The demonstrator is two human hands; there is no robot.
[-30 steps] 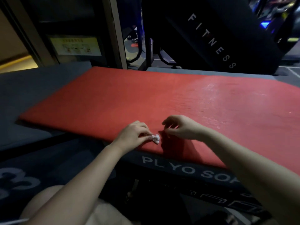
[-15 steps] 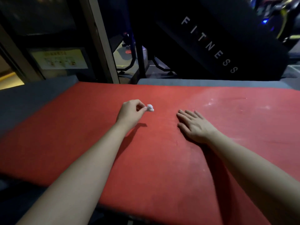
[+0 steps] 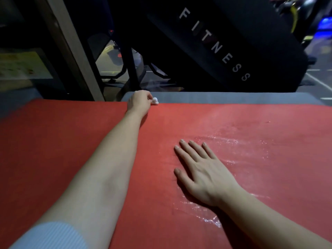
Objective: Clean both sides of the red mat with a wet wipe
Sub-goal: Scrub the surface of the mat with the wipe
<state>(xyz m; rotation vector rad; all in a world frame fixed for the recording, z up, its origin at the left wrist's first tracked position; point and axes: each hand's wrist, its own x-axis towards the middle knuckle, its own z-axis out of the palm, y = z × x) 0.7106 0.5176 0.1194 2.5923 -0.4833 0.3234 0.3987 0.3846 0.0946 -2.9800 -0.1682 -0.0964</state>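
Observation:
The red mat (image 3: 53, 150) lies flat and fills most of the view, with a shiny wet patch on its right half. My left hand (image 3: 139, 102) is stretched out to the mat's far edge and pinches a small balled-up white wet wipe (image 3: 154, 101) between its fingertips, pressed on the mat. My right hand (image 3: 201, 169) rests flat on the mat, palm down, fingers spread, holding nothing.
A grey padded surface (image 3: 233, 97) shows beyond the mat's far edge. Behind it leans a black panel (image 3: 215, 44) lettered FITNESS. A beige post (image 3: 71, 56) and dark gym equipment stand at the back left.
My left hand has slid the wipe from the mat's middle to its far edge. My right hand stayed flat on the mat. The view has moved closer over the mat.

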